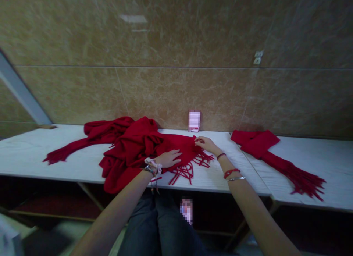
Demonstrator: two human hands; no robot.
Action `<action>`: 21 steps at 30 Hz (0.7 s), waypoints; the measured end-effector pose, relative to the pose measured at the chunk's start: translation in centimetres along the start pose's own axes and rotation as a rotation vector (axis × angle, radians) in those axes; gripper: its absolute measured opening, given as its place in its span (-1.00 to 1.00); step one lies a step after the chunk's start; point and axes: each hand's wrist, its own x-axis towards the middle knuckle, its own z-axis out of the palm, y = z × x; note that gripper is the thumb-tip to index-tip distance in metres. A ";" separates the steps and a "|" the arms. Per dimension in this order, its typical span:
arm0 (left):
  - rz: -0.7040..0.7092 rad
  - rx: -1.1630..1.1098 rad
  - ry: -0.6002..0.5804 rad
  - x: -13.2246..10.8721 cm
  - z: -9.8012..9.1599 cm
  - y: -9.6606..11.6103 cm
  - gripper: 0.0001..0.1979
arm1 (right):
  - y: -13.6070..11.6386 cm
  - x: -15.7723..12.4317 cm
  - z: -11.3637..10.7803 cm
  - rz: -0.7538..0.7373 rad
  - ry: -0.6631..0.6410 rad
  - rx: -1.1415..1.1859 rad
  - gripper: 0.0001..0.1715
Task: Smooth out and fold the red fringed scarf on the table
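A heap of red fringed scarves point(132, 145) lies on the white table point(33, 153) in front of me. My left hand point(168, 158) rests flat on the end of one scarf, fingers stretched out. My right hand point(205, 144) pinches that scarf's far corner near its fringe point(190, 167). A tail of another scarf point(66, 149) trails to the left.
A folded red scarf point(264, 147) with long fringe lies on a second white table point(325, 164) at the right. A small pink box point(194, 121) leans against the marble wall. My legs in dark trousers are under the table edge.
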 end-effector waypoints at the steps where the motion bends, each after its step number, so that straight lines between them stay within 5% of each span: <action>1: -0.008 0.011 -0.013 -0.1 0.0 -0.1 -0.66 | 0.4 0.0 0.2 0.030 -0.002 -0.019 -0.75; 10: -0.142 0.044 0.071 -0.4 -1.0 -0.2 -0.62 | 0.4 -0.3 2.8 0.164 -0.115 -0.149 -0.75; 15: -0.237 -0.101 -0.196 -0.1 0.3 -0.4 -0.48 | -1.1 -0.2 2.9 0.153 -0.122 -0.118 -0.65; 21: -0.250 -0.126 -0.222 -0.3 0.4 -0.3 -0.45 | -1.1 -0.1 2.9 0.232 0.078 -0.061 -0.81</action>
